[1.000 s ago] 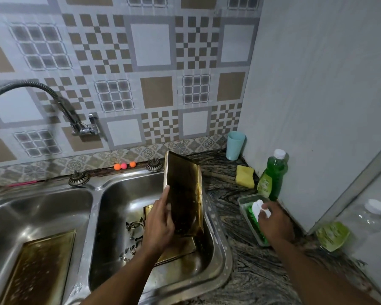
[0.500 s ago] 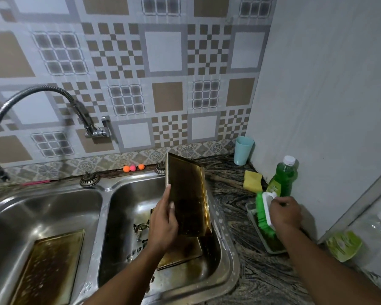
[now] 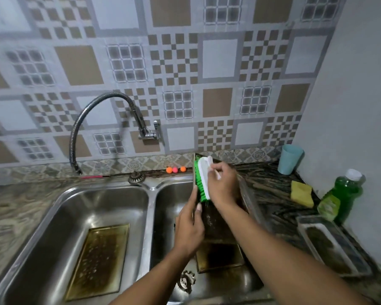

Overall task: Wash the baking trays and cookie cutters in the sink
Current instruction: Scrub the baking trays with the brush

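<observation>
1. Green bristles meet stained metal: from the head camera, a person's right hand [image 3: 222, 186] grips a scrubbing brush [image 3: 201, 181] by its white back. Its fingers are curled round the brush, and the bristles are set against the top of an upright baking tray [image 3: 217, 219].
2. The left hand [image 3: 188, 227] steadies that tray by its left edge, fingers and thumb pinching the rim, over the right basin of the steel sink [image 3: 151, 194].
3. Scrubbing of this tray appears to be only starting. The next move calls for firm strokes down the darkened face while the left hand braces against the push.
4. A second tray [image 3: 220, 258] lies flat beneath it in the same basin, and a third tray [image 3: 97, 260] lies in the left basin. What looks like a cookie cutter [image 3: 187, 280] sits near the front of the right basin, though blur leaves its shape uncertain. All seem yet to be washed.
5. A dark marbled bench [image 3: 273, 190] right of the sink carries a yellow sponge [image 3: 301, 193], a green soap bottle [image 3: 339, 199], a blue cup [image 3: 290, 159] and a clear plastic tub [image 3: 332, 243]. A flexible tap hose [image 3: 92, 115] arches from the patterned tile wall, with no water visibly running.
</observation>
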Motion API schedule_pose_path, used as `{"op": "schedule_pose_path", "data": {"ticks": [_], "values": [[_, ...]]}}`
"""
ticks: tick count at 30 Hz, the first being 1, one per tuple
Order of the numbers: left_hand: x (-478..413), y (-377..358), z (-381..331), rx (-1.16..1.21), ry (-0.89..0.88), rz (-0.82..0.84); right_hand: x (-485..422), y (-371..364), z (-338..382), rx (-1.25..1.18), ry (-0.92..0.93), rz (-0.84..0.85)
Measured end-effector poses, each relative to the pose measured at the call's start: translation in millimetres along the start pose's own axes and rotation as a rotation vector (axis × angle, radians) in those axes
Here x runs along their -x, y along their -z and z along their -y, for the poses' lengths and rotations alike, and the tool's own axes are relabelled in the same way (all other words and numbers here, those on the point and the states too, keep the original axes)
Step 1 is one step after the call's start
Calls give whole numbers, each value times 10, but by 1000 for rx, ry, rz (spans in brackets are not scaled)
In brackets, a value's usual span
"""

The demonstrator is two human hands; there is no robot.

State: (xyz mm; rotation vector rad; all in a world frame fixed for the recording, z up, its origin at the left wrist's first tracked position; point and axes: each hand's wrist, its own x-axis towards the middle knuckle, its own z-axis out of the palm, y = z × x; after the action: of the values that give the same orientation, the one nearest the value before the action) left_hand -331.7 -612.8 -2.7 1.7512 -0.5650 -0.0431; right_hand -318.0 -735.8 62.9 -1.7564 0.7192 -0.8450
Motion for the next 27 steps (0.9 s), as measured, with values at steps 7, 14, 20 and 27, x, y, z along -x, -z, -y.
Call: {"op": "schedule_pose_path", "data": {"ticks": [7, 14, 20, 27], "values": [[-56, 426, 47, -37, -51, 2, -14, -279, -5, 44, 7, -101], [-187, 786, 182, -41, -68, -109, 205, -552, -95, 87, 29, -17], [-277, 1009, 398, -69, 25, -173, 598, -680, -234, 88, 79, 77], [-283, 1166, 458, -65, 79, -182, 850, -735, -381, 121, 79, 82]]}}
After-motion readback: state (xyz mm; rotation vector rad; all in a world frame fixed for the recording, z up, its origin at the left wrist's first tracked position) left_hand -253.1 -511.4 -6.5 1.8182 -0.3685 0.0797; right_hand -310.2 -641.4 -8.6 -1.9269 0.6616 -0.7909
